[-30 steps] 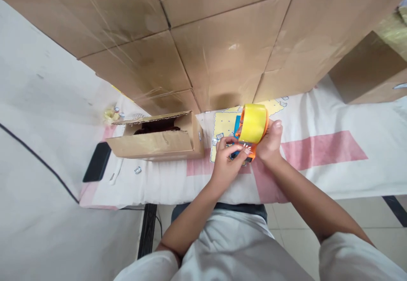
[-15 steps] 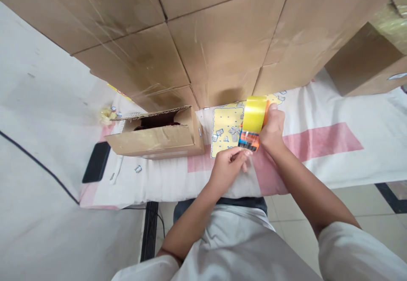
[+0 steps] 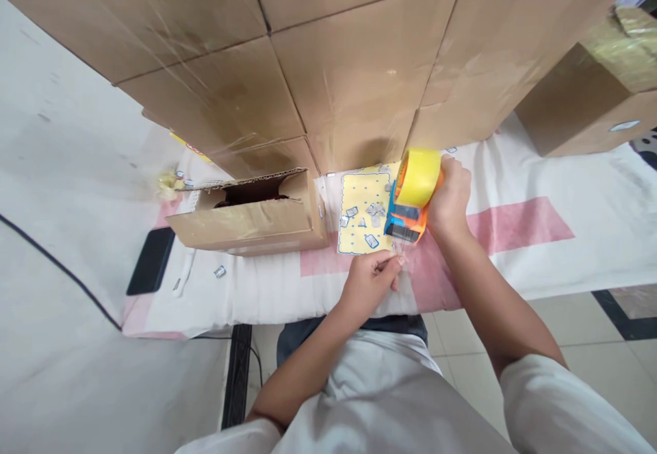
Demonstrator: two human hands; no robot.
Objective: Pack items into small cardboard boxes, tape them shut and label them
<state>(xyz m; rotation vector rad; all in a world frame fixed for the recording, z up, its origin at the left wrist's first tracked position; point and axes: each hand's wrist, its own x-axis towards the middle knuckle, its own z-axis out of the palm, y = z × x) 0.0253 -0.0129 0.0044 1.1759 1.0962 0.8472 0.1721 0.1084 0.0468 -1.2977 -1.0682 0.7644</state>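
My right hand (image 3: 452, 194) is wrapped round a tape dispenser (image 3: 405, 224) with an orange and blue frame. It carries a thick roll of yellow tape (image 3: 421, 177) and is held above the table. Just below it, my left hand (image 3: 372, 277) pinches a small piece of clear tape (image 3: 402, 261) between thumb and forefinger. Beyond my left hand lies a yellow patterned sheet (image 3: 359, 190) with several small silvery pieces on it. An open cardboard box (image 3: 246, 228) stands to the left, its flaps up and its inside dark.
Large stacked cartons (image 3: 354, 64) form a wall along the back. At the right stands another taped carton (image 3: 575, 101). A black phone (image 3: 150, 261) lies on the white and pink cloth (image 3: 277, 289) by the left wall, near a small wrapper (image 3: 220, 272) and a cable (image 3: 61, 269).
The dispenser has turned in my right hand and moved slightly up, away from my left hand. The gap between them is wider. My left hand stays pinched in nearly the same spot.
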